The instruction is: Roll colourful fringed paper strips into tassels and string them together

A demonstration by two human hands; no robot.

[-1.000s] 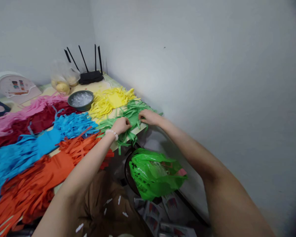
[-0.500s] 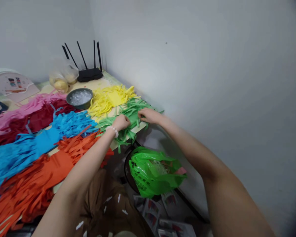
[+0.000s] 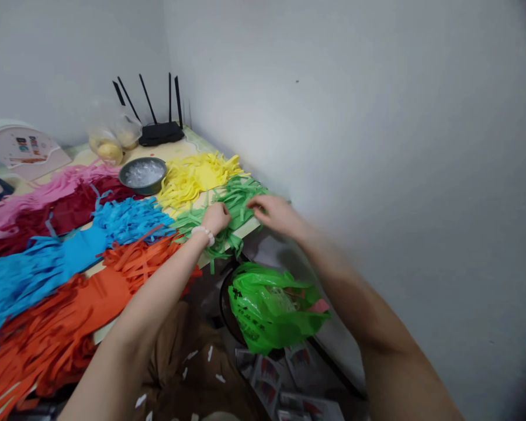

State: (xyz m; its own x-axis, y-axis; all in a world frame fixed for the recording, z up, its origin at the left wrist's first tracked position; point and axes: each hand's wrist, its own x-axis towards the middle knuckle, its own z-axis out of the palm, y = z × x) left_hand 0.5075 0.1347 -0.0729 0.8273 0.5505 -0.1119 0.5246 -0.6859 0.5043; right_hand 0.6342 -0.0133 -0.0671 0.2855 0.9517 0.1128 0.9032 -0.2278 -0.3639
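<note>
The green paper strips (image 3: 239, 196) lay in a loose heap at the near corner of the table (image 3: 249, 228), right against the grey wall, with some ends drooping over the table edge. Yellow strips (image 3: 197, 175) sat just beyond them, blue strips (image 3: 118, 222) and orange strips (image 3: 100, 286) spread out to the left, and dark red strips (image 3: 65, 213) and pink strips (image 3: 48, 190) lay farther off. A metal bowl (image 3: 142, 174) stood between the yellow and dark red heaps, near a clear bag of fruit (image 3: 109, 145), and a black router (image 3: 160, 133) sat in the far corner. Below the table edge, directly under the hands, a bin lined with a green plastic bag (image 3: 272, 310) stood on the floor. Nothing lay between the hands and the green heap, though the wall hemmed it in on the right. The left hand (image 3: 214, 217), with a white bead bracelet (image 3: 203, 233) at the wrist, was knuckles-up with its fingers curled down into the green strips. The right hand (image 3: 275, 211) hovered at the heap's right edge, so smeared with motion that its grip could not be told. Compared with half a second before, the left hand had kept its place, while the right had slid back from the strips toward the table edge.
</note>
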